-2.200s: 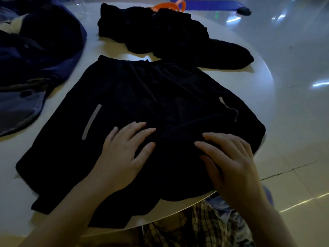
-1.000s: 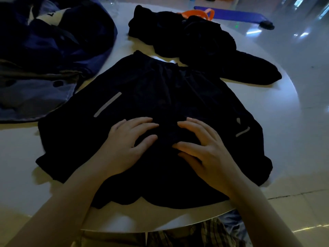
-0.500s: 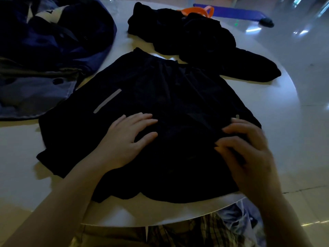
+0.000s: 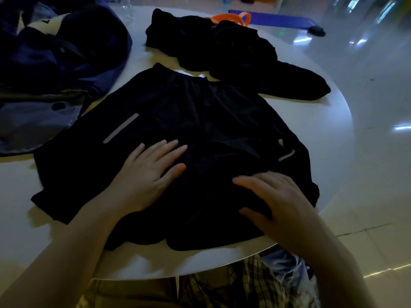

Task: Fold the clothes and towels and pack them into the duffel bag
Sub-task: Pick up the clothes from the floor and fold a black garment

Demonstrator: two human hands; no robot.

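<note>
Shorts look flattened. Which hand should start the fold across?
Probably the right hand: it rests near the right leg of the black shorts, close to that outer edge, ready to lift it over. The left hand lies flat mid-garment, better for pinning.

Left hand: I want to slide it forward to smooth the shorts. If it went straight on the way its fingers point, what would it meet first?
The left hand points up and right across the black shorts. Beyond their waistband, it would probably meet the black clothes pile first.
</note>
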